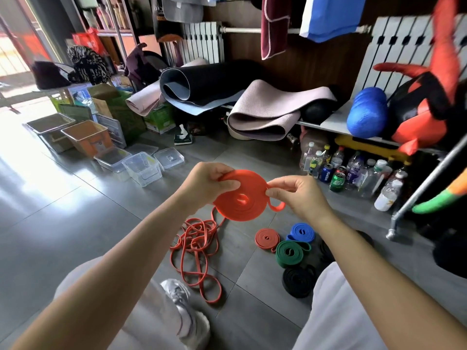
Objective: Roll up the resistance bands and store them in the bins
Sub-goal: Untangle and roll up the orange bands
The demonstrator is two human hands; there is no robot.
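I hold a flat orange coil of resistance band (241, 198) in the air between both hands. My left hand (206, 184) grips its left rim. My right hand (298, 193) pinches the band at the coil's right edge, where a small loop sticks out. From the coil's underside a loose orange tail (197, 246) hangs down and lies tangled on the floor. Rolled bands lie on the floor to the right: a small orange one (267, 238), a blue one (302, 232), a green one (289, 252) and a black one (298, 281).
Clear plastic bins (142, 168) and an orange bin (87, 137) stand on the grey floor at the left. Yoga mats (265, 114), bottles and cans (338, 173) and a metal rack leg (404, 210) crowd the back and right. My knees and a white shoe (187, 314) are below.
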